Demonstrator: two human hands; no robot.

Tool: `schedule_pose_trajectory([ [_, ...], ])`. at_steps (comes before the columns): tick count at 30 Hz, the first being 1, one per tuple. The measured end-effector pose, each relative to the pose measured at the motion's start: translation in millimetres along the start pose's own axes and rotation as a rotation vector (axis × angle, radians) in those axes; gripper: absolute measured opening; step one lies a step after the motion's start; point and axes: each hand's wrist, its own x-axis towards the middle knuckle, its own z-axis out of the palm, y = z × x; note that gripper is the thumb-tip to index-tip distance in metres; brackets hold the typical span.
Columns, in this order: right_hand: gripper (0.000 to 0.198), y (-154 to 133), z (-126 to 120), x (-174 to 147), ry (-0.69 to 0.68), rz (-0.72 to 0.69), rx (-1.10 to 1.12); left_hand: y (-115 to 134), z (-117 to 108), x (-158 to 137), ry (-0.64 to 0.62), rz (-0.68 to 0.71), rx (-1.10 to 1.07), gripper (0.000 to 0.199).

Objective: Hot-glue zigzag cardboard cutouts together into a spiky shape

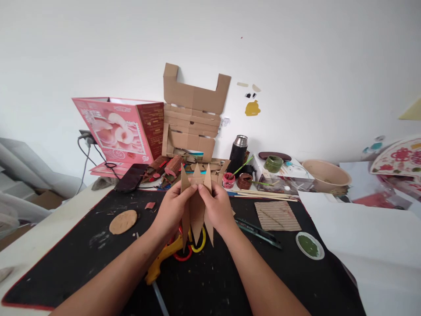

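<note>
Between my two hands is a cardboard piece (197,213) with long pointed strips, its tips reaching both up and down. My left hand (176,202) grips its left side, thumb pressed on the front. On the right side my right hand (217,204) pinches it the same way, the two thumbs nearly meeting at the middle. The other fingers are hidden behind the cardboard. Below the hands lie a yellow glue gun (164,259) and scissors with red and yellow handles (199,243), partly covered by the cardboard and my left hand.
On the black mat (98,263) lie a round tan disc (123,222), a green utility knife (259,233), corrugated cardboard (278,216) and a dish of green paint (309,245). Behind stand a pink box (115,131), a black thermos (238,153), paint jars (244,181) and a beige basin (327,175).
</note>
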Motion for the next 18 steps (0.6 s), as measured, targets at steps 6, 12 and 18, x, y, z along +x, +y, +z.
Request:
schedule_pose_trajectory([
  [6, 0.02, -1.4, 1.4, 0.0, -0.006, 0.021, 0.047, -0.3, 1.9, -1.8, 0.012, -0.019, -0.049, 0.041],
  [12, 0.02, -5.9, 3.1, -1.6, 0.008, 0.034, 0.038, 4.0, 7.4, -6.5, 0.019, 0.006, -0.06, 0.035],
  [18, 0.023, -5.0, 4.2, -2.1, 0.012, 0.089, 0.061, 4.3, 8.8, -8.6, 0.022, -0.01, -0.065, 0.037],
])
